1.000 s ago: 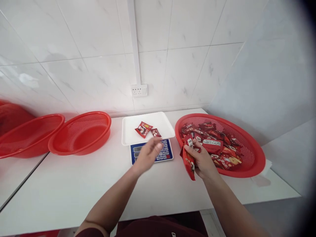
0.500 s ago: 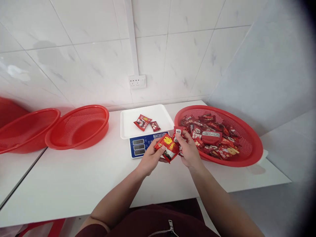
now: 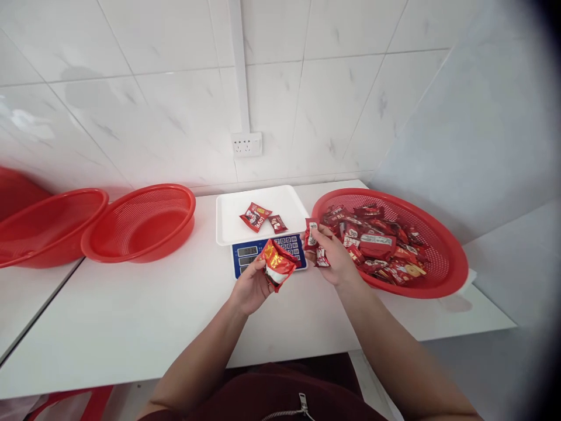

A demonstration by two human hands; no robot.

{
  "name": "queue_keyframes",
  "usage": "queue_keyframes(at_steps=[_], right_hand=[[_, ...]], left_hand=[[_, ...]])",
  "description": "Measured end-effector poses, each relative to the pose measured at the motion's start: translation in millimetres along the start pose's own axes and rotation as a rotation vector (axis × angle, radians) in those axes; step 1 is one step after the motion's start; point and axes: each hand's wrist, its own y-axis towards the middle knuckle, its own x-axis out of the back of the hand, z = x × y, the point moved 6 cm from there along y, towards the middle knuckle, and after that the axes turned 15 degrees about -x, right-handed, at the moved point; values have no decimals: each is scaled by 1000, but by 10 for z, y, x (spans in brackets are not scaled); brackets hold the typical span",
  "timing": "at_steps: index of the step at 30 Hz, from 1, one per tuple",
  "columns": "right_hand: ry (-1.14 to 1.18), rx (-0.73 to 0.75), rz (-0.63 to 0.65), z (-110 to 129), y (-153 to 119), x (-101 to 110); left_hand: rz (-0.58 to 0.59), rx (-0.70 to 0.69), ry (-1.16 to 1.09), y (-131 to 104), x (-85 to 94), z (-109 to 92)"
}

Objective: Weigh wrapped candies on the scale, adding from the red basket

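Observation:
My left hand (image 3: 253, 287) grips a red snack packet (image 3: 279, 264) with yellow lettering, held in front of the scale's keypad. Small dark red packets (image 3: 311, 234) are pinched in my right hand (image 3: 333, 254), just left of the heaped basket; how many it holds I cannot tell. Behind both hands is a blue digital scale (image 3: 240, 270) with a white weighing tray (image 3: 228, 225). On that tray lie a red packet marked LOVE (image 3: 255, 216) and a smaller dark red packet (image 3: 277, 224). My left hand and its packet partly cover the display and keys.
At the right stands a red perforated basket (image 3: 447, 257) heaped with red-wrapped snacks (image 3: 377, 247). Two more red baskets, one round (image 3: 144, 219) and one beside it (image 3: 48, 216), sit at the left. A wall socket (image 3: 246, 144) is behind the scale on the tiled wall.
My hands have moved apart. My left hand has drawn left and down with its red packet, while my right hand keeps the small packets near the basket. The tray's packets look unchanged.

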Motion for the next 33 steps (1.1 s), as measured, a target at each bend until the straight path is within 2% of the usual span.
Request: queue_keyframes(at_steps=[4, 8, 12, 20, 26, 33], right_hand=[[-249, 161, -56, 248, 292, -222], [-593, 264, -106, 420, 636, -510], [-843, 338, -275, 542, 829, -528], [-821, 326, -278, 627, 749, -395], [-930, 363, -221, 631, 663, -489], [-1082, 464, -210, 576, 633, -646]], left_hand=[[34, 44, 69, -116, 180, 90], [66, 126, 121, -184, 314, 291], [44, 144, 109, -199, 374, 402], [78, 185, 96, -235, 310, 501], [42, 209, 87, -261, 353, 539], [82, 201, 76, -269, 333, 511]])
